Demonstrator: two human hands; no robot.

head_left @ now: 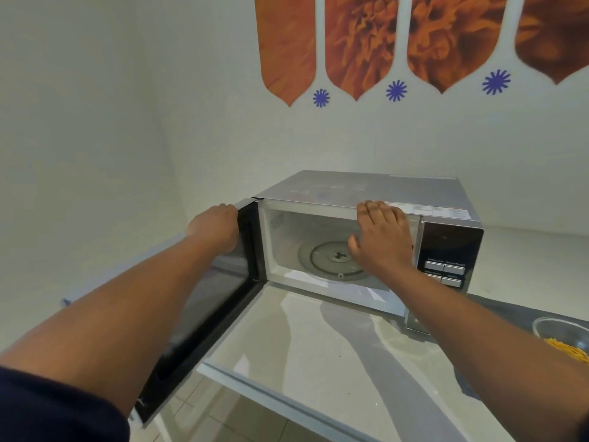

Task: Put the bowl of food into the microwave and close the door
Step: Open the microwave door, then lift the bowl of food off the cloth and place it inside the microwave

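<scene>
A silver microwave stands on a white table, its dark door swung wide to the left. Inside, the glass turntable is bare. My left hand grips the top edge of the door. My right hand lies flat against the top front edge of the microwave, fingers together. A clear bowl holding yellow-orange food sits on the table at the far right edge of view, partly hidden by my right forearm.
The microwave's control panel with buttons is on its right side. White walls close in behind and to the left; the back wall carries orange decorations. Tiled floor shows below the table's front edge.
</scene>
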